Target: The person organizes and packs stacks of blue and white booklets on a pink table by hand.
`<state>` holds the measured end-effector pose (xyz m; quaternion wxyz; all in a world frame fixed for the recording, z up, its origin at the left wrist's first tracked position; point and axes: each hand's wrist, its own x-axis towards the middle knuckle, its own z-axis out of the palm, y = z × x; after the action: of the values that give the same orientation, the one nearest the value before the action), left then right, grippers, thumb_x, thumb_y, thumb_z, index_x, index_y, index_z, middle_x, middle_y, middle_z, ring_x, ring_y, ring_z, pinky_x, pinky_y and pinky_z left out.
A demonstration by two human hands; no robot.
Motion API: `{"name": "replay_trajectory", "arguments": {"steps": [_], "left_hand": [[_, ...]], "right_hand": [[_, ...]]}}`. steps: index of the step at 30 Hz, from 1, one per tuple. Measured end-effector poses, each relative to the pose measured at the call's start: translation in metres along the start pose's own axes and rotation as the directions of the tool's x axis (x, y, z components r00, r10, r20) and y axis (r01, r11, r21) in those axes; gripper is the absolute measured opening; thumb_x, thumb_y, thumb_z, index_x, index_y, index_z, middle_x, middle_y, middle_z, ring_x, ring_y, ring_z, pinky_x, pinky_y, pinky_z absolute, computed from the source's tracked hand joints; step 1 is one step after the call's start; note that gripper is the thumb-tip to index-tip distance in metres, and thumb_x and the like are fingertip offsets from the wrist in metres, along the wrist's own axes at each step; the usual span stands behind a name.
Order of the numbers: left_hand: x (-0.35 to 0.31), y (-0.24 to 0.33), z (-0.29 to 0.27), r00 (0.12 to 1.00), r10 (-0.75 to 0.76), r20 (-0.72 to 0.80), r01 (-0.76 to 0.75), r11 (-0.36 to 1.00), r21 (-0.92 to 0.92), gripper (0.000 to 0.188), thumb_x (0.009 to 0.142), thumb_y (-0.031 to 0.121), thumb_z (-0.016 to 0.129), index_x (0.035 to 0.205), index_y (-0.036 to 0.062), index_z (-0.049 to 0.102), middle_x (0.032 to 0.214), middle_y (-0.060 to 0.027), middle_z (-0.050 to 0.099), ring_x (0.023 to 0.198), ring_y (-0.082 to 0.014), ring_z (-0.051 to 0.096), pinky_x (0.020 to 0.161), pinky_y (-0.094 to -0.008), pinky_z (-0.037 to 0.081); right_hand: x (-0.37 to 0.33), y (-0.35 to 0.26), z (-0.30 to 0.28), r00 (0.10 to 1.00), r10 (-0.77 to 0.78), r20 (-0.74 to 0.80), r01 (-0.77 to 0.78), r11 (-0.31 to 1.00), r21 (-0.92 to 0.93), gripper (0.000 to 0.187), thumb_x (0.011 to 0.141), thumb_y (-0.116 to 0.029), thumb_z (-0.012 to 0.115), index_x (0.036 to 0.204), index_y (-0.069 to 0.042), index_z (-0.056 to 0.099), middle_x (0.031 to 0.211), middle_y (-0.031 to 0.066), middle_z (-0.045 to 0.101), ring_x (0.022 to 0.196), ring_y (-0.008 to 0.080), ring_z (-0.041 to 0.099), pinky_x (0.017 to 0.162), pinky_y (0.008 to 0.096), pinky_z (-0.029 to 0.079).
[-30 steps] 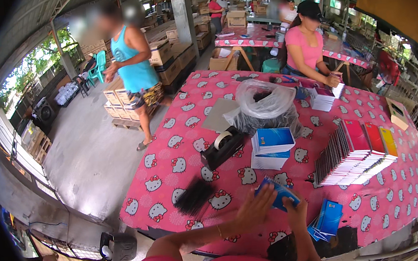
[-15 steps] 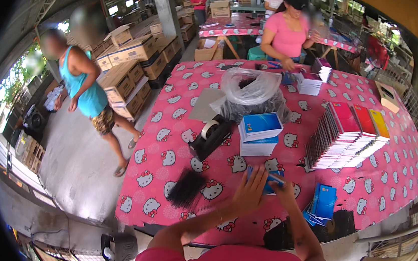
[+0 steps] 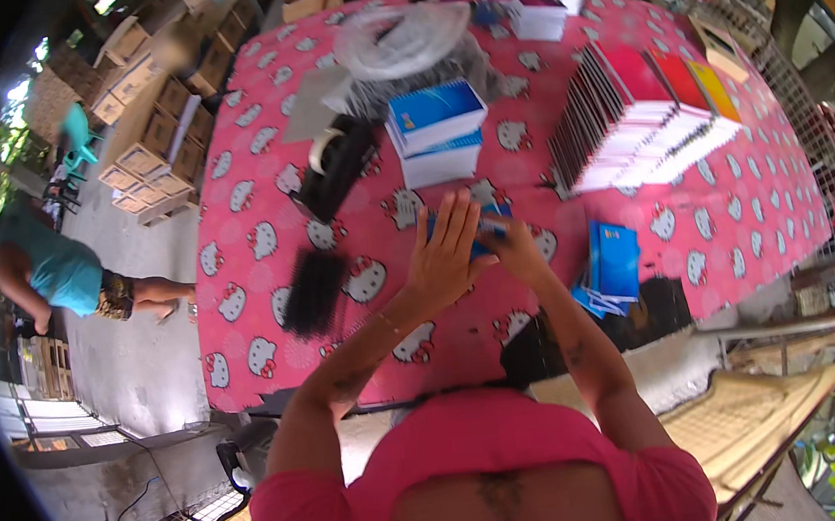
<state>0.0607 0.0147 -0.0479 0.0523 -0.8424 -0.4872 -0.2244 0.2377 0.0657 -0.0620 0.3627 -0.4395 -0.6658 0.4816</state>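
While the left hand lies with straightened, open fingers across a blue notebook, the right hand, slightly blurred, grips its right end with bent fingers; the notebook is over the pink tabletop, nearer than a blue-topped stack; a dark bundle lies left, loose notebooks right.

The left forearm slanted far and rightward, the right forearm far and leftward. The left hand lay palm down, its fingers extended toward the far side; the right hand, slightly blurred, curled just to its right.
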Motion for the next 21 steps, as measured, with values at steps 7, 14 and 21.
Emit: {"name": "replay_trajectory", "arguments": {"steps": [7,14,21], "left_hand": [[0.016,-0.001,-0.005,0.999,0.036,-0.008,-0.037,0.998,-0.055,0.078,0.095,0.049,0.05,0.147,-0.0062,0.031,0.156,-0.0261,0.027,0.146,-0.0406,0.026,0.112,-0.0635,0.019],[0.033,-0.007,-0.015,0.998,0.03,-0.058,-0.028,0.999,0.034,0.071,0.095,0.044,0.054,0.147,-0.0011,0.037,0.156,-0.0188,0.033,0.144,-0.0362,0.031,0.114,-0.059,0.022],[0.032,-0.008,-0.022,0.986,0.05,-0.162,-0.069,0.991,-0.112,0.04,0.095,0.031,0.059,0.128,0.0078,0.055,0.127,-0.0102,0.058,0.118,-0.0279,0.056,0.114,-0.0577,0.023]], "right_hand": [[-0.006,0.006,0.007,0.998,-0.044,0.048,0.027,0.948,0.318,0.033,0.094,-0.003,0.06,0.126,0.0,0.061,0.102,0.0025,0.068,0.09,0.0088,0.059,0.079,0.0275,0.051],[-0.005,0.007,0.01,0.999,0.013,0.042,-0.023,0.968,0.25,0.033,0.091,-0.003,0.063,0.124,0.0,0.062,0.1,0.0028,0.069,0.091,0.0076,0.059,0.08,0.0286,0.052],[-0.001,0.002,0.002,0.997,-0.069,0.028,0.065,0.992,0.108,0.028,0.091,-0.006,0.066,0.118,-0.001,0.065,0.099,0.0023,0.068,0.089,0.0069,0.06,0.077,0.0253,0.05]]}}
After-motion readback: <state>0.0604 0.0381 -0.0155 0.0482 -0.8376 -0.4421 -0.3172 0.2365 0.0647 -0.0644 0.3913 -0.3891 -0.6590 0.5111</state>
